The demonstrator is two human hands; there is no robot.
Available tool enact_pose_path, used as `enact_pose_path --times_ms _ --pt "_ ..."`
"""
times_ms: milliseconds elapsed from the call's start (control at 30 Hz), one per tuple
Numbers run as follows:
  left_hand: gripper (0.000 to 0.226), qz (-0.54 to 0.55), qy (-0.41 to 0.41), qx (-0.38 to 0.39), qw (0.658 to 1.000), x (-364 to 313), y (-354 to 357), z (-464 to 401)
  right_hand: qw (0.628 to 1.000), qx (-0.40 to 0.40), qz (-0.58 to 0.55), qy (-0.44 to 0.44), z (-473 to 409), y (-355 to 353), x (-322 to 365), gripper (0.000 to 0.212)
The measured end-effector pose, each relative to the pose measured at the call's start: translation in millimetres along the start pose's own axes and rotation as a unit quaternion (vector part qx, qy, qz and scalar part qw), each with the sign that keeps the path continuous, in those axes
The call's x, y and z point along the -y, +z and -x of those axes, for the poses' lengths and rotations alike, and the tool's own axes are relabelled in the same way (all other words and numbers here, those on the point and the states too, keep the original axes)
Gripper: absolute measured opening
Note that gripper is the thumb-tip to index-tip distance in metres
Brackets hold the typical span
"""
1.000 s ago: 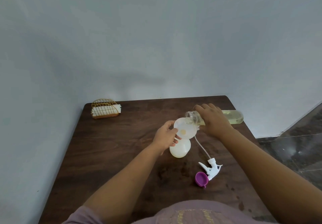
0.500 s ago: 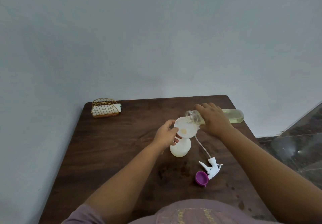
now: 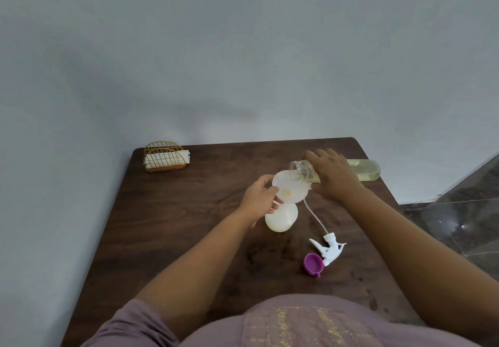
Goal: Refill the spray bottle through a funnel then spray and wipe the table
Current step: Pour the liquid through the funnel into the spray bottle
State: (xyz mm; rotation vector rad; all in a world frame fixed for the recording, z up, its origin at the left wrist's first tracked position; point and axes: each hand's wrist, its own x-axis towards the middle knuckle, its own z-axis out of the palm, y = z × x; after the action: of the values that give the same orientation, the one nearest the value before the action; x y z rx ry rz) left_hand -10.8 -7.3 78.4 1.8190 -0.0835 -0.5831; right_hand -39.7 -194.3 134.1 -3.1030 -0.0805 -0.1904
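A white funnel (image 3: pixel 293 188) sits in the neck of the white spray bottle (image 3: pixel 282 218), which stands on the dark wooden table (image 3: pixel 189 211). My left hand (image 3: pixel 260 196) grips the funnel's left rim. My right hand (image 3: pixel 333 175) grips a clear bottle of yellowish liquid (image 3: pixel 363 169), tipped almost flat with its open mouth over the funnel's far edge. A little yellow liquid shows at the funnel's bottom. The white spray head (image 3: pixel 328 248) with its long tube lies on the table to the right of the spray bottle.
A purple cap (image 3: pixel 313 263) lies next to the spray head near the front right. A gold wire holder with white napkins (image 3: pixel 165 156) stands at the far left corner. A grey wall runs behind and left; dark floor lies beyond the table's right edge.
The clear bottle's mouth has shifted slightly over the funnel's rim. Both hands stay nearly where they were.
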Motion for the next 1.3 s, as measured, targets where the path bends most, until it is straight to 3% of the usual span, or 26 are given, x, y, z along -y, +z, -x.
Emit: enact_pose_path --times_ms 1300 --pt "0.031 -0.008 0.003 -0.003 1.000 -1.0 1.5 0.8 1.000 -0.014 0.007 -0.007 3.4 0.2 -4.7 0.054"
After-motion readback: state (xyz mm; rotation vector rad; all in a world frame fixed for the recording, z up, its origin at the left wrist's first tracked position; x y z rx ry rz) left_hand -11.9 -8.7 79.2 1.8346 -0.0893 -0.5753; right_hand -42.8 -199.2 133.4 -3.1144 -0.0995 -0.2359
